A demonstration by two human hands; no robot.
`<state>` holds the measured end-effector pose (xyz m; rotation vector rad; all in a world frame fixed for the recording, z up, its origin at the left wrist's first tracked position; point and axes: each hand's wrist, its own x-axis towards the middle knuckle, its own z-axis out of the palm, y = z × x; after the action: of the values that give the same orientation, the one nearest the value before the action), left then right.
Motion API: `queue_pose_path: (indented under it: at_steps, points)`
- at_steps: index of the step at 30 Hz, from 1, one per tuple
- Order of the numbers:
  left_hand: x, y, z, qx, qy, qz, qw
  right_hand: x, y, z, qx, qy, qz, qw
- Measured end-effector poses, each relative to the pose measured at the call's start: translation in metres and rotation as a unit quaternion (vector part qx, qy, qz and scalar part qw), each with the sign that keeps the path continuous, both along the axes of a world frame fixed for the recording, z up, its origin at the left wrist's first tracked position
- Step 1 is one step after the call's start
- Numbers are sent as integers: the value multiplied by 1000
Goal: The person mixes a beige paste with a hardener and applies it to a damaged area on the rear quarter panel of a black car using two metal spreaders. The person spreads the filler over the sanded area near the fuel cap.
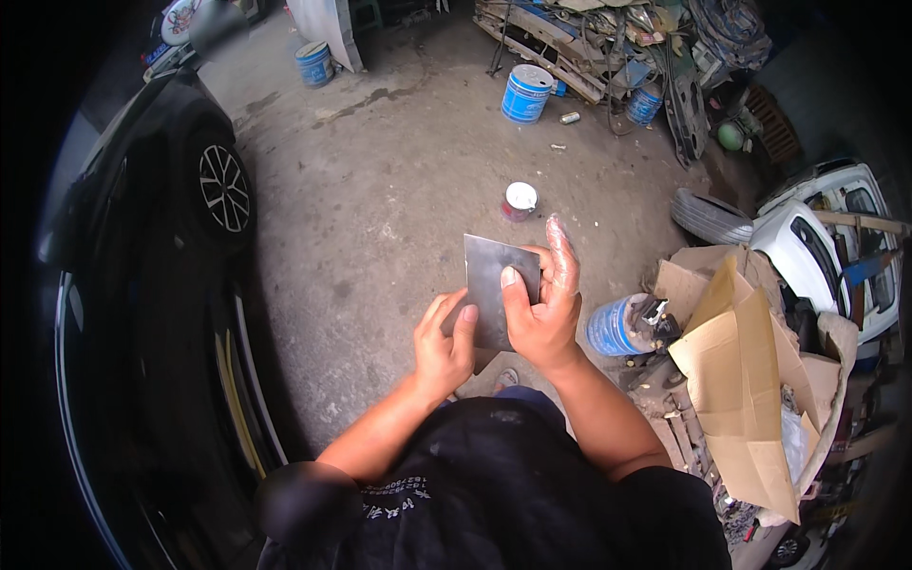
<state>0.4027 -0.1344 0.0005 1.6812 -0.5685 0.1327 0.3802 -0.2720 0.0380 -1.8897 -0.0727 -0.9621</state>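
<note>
In front of my body I hold a flat, dark grey rectangular sheet (487,275); its exact kind I cannot make out. My right hand (549,318) grips its right side, thumb pressed on the face and some fingers behind. The index finger of that hand points up, away from the sheet, with whitish residue on it. At the lower left edge is my left hand (444,347), its fingers bent and its thumb against the edge. Part of its grip is hidden. Beyond the sheet, a small can with a white top (520,198) stands on the concrete floor.
A dark car (180,237) lines the left side. Near my right are a blue bucket (613,328) and opened cardboard (736,380). A tyre (711,218) and white car part (803,252) lie farther right. Another blue bucket (527,93) stands before a scrap heap (608,38).
</note>
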Motion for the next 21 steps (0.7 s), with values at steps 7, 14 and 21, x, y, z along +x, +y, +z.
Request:
queue_pose_path:
  at_steps: [7, 14, 21]
  points:
    - [17, -44, 5, 9, 16, 3, 1000, 2, -42, -20, 13, 34, -13, 999]
    - [40, -107, 8, -18, 132, -17, 991, 17, -118, -33, 73, 44, 26, 996]
    - [49, -170, -2, 100, 172, -59, 978, 53, -194, -28, 71, 35, 55, 995]
